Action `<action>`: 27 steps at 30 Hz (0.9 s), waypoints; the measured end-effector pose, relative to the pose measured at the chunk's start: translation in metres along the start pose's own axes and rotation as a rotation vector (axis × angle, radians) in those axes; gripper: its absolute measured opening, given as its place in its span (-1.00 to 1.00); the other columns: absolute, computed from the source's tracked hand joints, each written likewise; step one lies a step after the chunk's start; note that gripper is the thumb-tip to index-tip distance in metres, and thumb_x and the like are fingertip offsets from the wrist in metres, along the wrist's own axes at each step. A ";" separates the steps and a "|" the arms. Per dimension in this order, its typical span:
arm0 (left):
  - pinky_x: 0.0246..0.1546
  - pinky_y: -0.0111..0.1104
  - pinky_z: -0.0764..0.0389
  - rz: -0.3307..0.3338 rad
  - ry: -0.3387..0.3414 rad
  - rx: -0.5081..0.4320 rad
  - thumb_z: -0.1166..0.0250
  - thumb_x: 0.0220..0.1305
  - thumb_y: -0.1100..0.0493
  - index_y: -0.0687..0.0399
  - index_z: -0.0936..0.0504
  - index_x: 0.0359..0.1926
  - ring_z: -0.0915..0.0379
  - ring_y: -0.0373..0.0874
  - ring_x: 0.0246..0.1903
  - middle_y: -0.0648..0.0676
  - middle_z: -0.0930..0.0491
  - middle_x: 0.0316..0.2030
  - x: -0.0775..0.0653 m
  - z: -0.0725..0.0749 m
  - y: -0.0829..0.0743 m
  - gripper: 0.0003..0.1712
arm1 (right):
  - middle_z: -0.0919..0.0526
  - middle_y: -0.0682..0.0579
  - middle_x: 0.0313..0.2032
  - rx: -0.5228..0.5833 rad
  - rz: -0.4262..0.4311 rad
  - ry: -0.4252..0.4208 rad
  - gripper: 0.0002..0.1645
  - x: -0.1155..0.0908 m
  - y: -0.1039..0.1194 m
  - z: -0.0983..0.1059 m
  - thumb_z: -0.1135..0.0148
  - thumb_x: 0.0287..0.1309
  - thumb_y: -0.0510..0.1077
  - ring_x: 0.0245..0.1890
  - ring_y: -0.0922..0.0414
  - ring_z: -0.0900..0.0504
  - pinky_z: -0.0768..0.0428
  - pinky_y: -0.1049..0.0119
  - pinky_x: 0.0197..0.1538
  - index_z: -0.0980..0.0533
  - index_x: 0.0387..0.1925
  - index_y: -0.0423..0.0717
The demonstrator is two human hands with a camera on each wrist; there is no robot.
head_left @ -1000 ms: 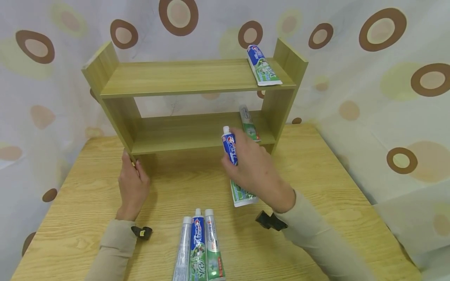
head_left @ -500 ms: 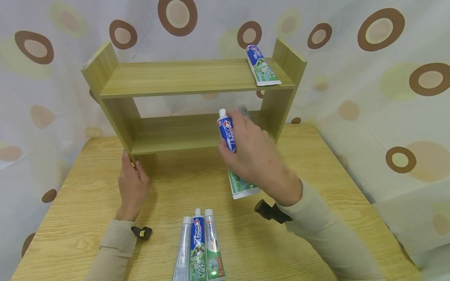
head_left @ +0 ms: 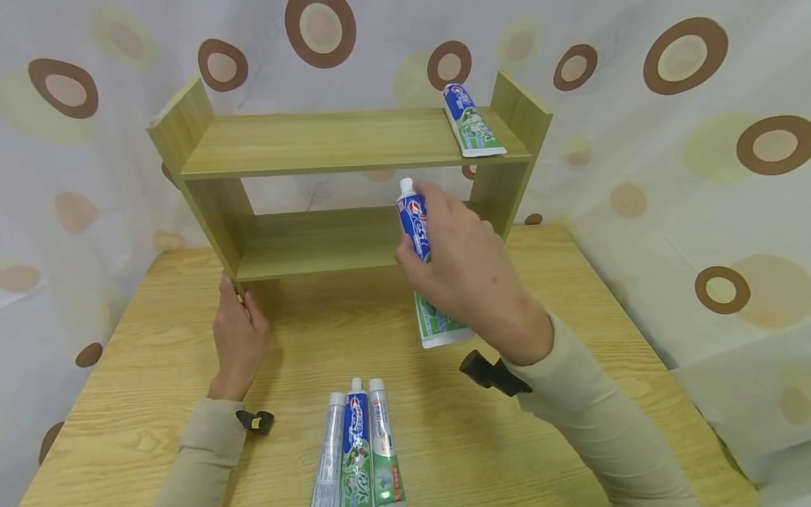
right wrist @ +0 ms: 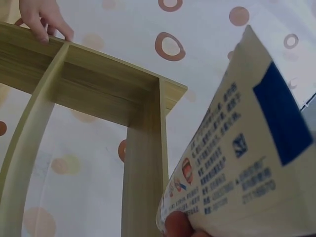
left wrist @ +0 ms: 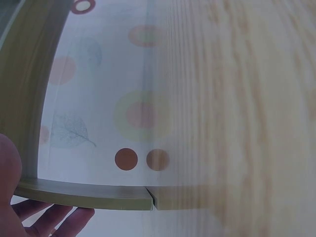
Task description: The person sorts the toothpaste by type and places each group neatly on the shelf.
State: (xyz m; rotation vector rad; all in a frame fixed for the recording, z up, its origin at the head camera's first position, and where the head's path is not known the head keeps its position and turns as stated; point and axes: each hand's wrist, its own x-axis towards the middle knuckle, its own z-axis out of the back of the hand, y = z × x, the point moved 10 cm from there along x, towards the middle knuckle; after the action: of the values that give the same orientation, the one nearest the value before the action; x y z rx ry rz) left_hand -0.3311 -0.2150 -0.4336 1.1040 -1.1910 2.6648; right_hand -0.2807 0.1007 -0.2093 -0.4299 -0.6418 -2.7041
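Observation:
My right hand (head_left: pixel 478 271) holds a blue-and-green toothpaste tube (head_left: pixel 414 224), cap upward, in front of the lower board of a two-tier wooden shelf (head_left: pixel 298 141). The printed back of that toothpaste tube (right wrist: pixel 232 168) fills much of the right wrist view, with fingertips at its lower edge. My left hand (head_left: pixel 241 341) grips the bottom of the shelf's left side panel (left wrist: pixel 94 195), thumb on one side and fingers on the other. Another blue-and-green toothpaste tube (head_left: pixel 472 123) lies at the right end of the top board.
On the wooden table (head_left: pixel 304 338), three tubes lie side by side near the front: a silver tube (head_left: pixel 329 451), a blue-and-green tube (head_left: pixel 357 447) and a silver-and-green tube (head_left: pixel 385 447). Behind the shelf hangs a patterned curtain (head_left: pixel 380 63).
My right hand has raised the toothpaste tube from below the lower board to just under the top board. It now covers the silver-and-green tube on the lower board. The left hand stays put.

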 end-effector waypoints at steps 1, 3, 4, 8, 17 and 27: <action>0.10 0.41 -0.61 -0.004 -0.003 0.000 0.02 0.69 0.31 0.29 -0.21 0.58 -0.60 0.57 0.20 0.55 -0.56 0.29 0.000 0.000 0.000 -0.45 | -0.66 -0.20 0.19 -0.001 0.002 -0.006 -0.23 0.001 0.001 0.002 -0.24 0.48 -0.07 -0.11 -0.07 -0.80 -0.85 0.03 -0.14 -0.29 0.57 -0.29; 0.11 0.41 -0.61 -0.011 -0.007 0.001 0.03 0.69 0.31 0.29 -0.21 0.58 -0.59 0.57 0.21 0.55 -0.55 0.29 0.001 0.000 -0.001 -0.45 | -0.67 -0.20 0.18 -0.003 0.005 -0.017 -0.24 0.003 0.002 0.006 -0.23 0.48 -0.07 -0.14 -0.08 -0.80 -0.85 0.02 -0.16 -0.30 0.56 -0.29; 0.11 0.41 -0.61 -0.014 -0.008 0.001 0.02 0.69 0.31 0.29 -0.21 0.58 -0.59 0.57 0.21 0.55 -0.55 0.29 0.001 0.001 -0.002 -0.45 | -0.67 -0.21 0.18 -0.004 0.005 -0.021 -0.25 0.004 0.002 0.008 -0.22 0.48 -0.07 -0.14 -0.08 -0.80 -0.85 0.02 -0.15 -0.30 0.55 -0.29; 0.07 0.42 -0.60 -0.016 -0.012 0.004 0.03 0.69 0.31 0.29 -0.21 0.57 -0.60 0.59 0.18 0.56 -0.56 0.26 0.002 0.001 -0.004 -0.46 | -0.68 -0.22 0.16 -0.016 0.002 -0.033 -0.25 0.011 0.003 0.014 -0.21 0.49 -0.07 -0.15 -0.10 -0.80 -0.84 -0.01 -0.15 -0.30 0.56 -0.30; 0.07 0.43 -0.60 -0.019 -0.004 0.007 0.03 0.69 0.30 0.32 -0.21 0.56 -0.59 0.61 0.16 0.59 -0.56 0.24 0.002 0.000 -0.002 -0.47 | -0.70 -0.22 0.13 -0.041 -0.031 -0.041 -0.22 0.031 0.001 0.024 -0.24 0.49 -0.02 -0.12 -0.12 -0.78 -0.82 -0.03 -0.13 -0.30 0.58 -0.25; 0.04 0.42 -0.61 -0.022 -0.010 0.003 0.02 0.68 0.32 0.34 -0.21 0.55 -0.61 0.60 0.11 0.59 -0.56 0.21 0.000 0.001 -0.002 -0.47 | -0.71 -0.21 0.08 -0.029 -0.059 -0.038 -0.22 0.050 -0.006 0.027 -0.21 0.51 0.00 -0.16 -0.08 -0.79 -0.83 0.03 -0.16 -0.26 0.59 -0.22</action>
State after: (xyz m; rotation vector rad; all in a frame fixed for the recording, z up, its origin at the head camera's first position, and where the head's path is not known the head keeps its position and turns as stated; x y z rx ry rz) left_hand -0.3295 -0.2139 -0.4320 1.1262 -1.1703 2.6485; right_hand -0.3220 0.1065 -0.1701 -0.4783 -0.6363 -2.7702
